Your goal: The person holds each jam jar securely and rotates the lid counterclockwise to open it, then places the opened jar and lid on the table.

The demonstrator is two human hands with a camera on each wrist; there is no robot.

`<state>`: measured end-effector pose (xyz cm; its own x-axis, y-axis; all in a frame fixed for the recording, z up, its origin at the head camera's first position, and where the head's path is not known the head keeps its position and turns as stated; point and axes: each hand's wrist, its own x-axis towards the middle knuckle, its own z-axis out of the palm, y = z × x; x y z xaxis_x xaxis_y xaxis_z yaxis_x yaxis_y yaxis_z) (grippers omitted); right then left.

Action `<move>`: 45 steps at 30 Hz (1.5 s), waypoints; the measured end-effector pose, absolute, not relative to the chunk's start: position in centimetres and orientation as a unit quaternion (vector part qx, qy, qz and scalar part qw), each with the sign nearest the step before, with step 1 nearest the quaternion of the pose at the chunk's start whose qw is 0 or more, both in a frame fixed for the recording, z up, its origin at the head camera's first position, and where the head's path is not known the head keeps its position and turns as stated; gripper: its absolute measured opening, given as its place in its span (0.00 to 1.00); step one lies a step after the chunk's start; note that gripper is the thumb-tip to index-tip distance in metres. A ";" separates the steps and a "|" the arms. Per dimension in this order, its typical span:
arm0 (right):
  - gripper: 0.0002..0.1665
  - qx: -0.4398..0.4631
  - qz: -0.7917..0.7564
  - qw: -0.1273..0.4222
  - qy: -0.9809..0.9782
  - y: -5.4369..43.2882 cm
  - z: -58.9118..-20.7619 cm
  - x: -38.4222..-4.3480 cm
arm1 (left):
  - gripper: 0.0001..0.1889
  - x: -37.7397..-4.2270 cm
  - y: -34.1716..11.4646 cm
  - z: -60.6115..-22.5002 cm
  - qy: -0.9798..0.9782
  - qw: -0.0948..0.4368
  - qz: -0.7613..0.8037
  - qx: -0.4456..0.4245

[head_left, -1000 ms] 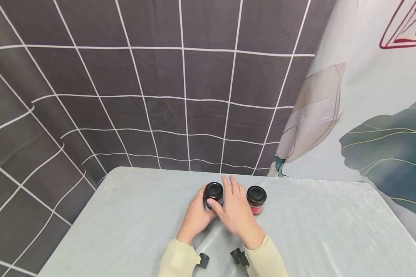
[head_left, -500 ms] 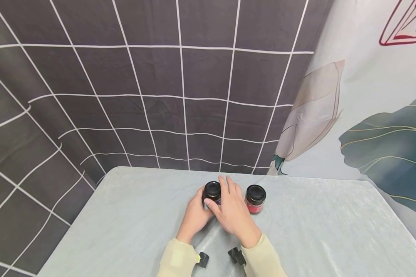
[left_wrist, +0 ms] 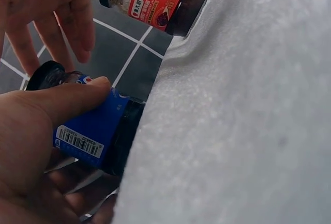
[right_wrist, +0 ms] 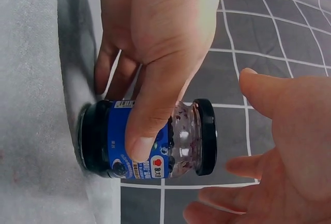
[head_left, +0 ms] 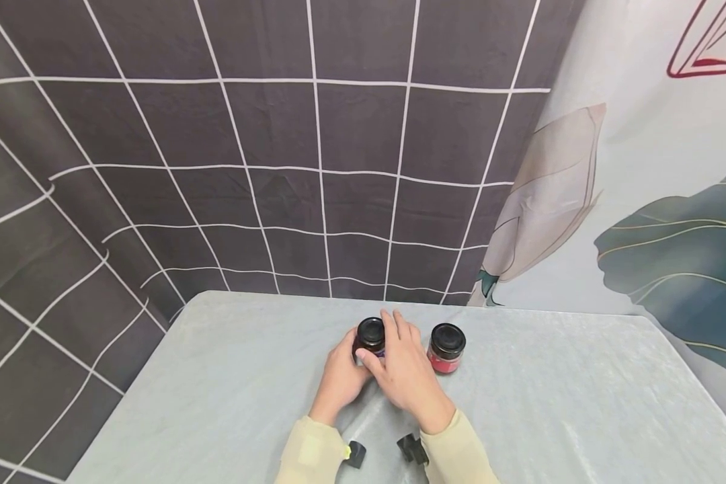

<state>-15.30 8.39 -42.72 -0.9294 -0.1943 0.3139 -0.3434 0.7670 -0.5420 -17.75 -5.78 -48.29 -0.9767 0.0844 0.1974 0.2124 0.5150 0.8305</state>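
Observation:
My left hand (head_left: 341, 373) grips a glass jar with a blue label and black lid (head_left: 371, 332), standing upright on the table. The thumb lies across the blue label (left_wrist: 85, 131), and the fingers wrap round the far side. My right hand (head_left: 407, 376) is just right of this jar, with its fingers extended and its thumb in front of the jar. In the right wrist view, a gap shows between the right hand (right_wrist: 292, 136) and the black lid (right_wrist: 207, 137). A second jar with a red label (head_left: 446, 348) stands upright, right of my right hand.
The table (head_left: 218, 390) is covered by a pale grey cloth. Behind it hangs a dark curtain with a white grid (head_left: 278, 134), meeting a white leaf-patterned curtain (head_left: 641, 154) on the right. Dark wrist mounts (head_left: 413, 449) sit at the sleeves.
The right hand has shifted slightly left, leaving a little more space before the red-label jar. The left hand keeps its grip on the blue-label jar, nearly still.

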 end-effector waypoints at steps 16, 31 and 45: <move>0.44 0.150 0.310 0.132 -0.930 8.4 -42.9 -15.4 | 0.31 -17.5 -5.6 -48.1 -0.852 0.078 -0.515 -0.053; 0.41 0.149 0.312 0.154 -0.926 8.3 -42.9 -15.7 | 0.29 -17.6 -5.6 -47.9 -0.847 0.108 -0.519 -0.048; 0.39 0.128 0.316 0.169 -0.925 7.9 -42.8 -15.8 | 0.29 -17.4 -5.5 -47.6 -0.855 0.142 -0.497 -0.044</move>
